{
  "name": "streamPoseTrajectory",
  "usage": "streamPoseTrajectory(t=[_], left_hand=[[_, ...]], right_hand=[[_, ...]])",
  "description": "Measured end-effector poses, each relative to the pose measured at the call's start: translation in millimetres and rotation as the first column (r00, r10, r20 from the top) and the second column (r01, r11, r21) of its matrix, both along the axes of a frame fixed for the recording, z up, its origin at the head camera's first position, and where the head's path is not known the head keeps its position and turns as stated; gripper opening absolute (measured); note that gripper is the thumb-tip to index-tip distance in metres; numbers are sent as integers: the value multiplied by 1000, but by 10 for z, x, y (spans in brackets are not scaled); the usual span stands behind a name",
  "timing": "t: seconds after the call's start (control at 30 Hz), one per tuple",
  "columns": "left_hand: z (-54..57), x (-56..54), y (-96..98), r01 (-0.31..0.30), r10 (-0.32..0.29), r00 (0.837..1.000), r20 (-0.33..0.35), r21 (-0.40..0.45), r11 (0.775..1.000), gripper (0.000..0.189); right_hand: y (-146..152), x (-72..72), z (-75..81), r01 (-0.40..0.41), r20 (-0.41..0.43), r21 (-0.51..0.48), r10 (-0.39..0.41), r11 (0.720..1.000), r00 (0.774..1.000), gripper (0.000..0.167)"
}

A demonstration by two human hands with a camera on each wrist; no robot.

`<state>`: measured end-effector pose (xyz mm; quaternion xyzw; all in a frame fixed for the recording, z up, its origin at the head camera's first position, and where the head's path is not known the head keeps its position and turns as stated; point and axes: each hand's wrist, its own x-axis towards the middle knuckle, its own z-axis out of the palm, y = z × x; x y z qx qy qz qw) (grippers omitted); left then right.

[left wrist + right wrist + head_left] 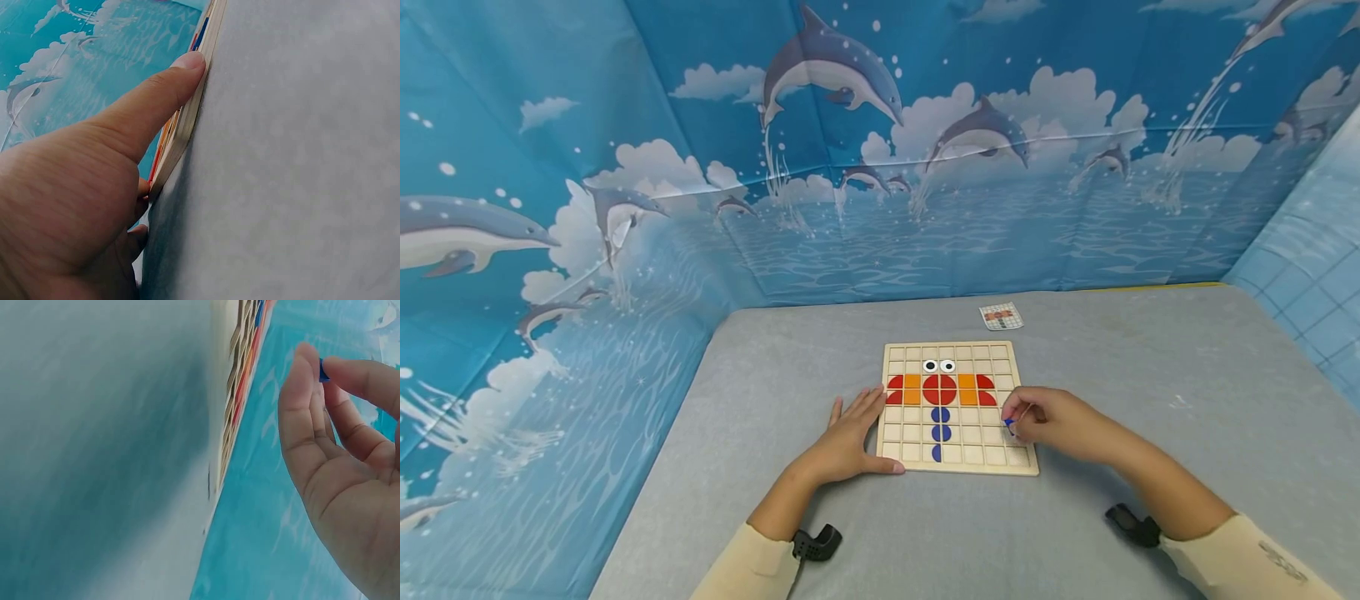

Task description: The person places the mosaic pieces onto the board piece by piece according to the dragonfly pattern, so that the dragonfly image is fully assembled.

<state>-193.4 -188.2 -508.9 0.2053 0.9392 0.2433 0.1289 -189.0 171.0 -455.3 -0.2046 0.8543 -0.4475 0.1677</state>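
Observation:
A wooden grid board (983,435) lies on the grey table. On it are two eye pieces (931,366), red rounded pieces (931,382), orange squares (912,389) and a column of blue rounded pieces (936,433); the lowest blue spot has one piece on its left side. My left hand (850,437) rests against the board's left edge, fingers spread, thumb on the lower corner. Over the board's right side, my right hand (1052,423) pinches a small blue piece (323,370) between thumb and fingertip. Its full shape is hidden by the fingers.
A small picture card (1001,317) lies beyond the board's top right corner. The grey tabletop (790,367) stretches around the board. Behind and to the left hangs a blue dolphin-print curtain (850,242). Each wrist wears a black band (817,543).

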Motion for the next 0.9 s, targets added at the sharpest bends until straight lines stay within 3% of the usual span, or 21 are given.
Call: streamPoseTrajectory(t=[0.6,0.9], left_hand=[[4,-15,0,-7,7,1000,-5,-9,1000,120],[-3,-15,-1,-3,3,1000,-10,-13,1000,119]], right_hand=[[-564,-63,-144,-115,-93,41,118,993,989,7],[-750,-73,-186,-84,-79,104,92,991,993,9]])
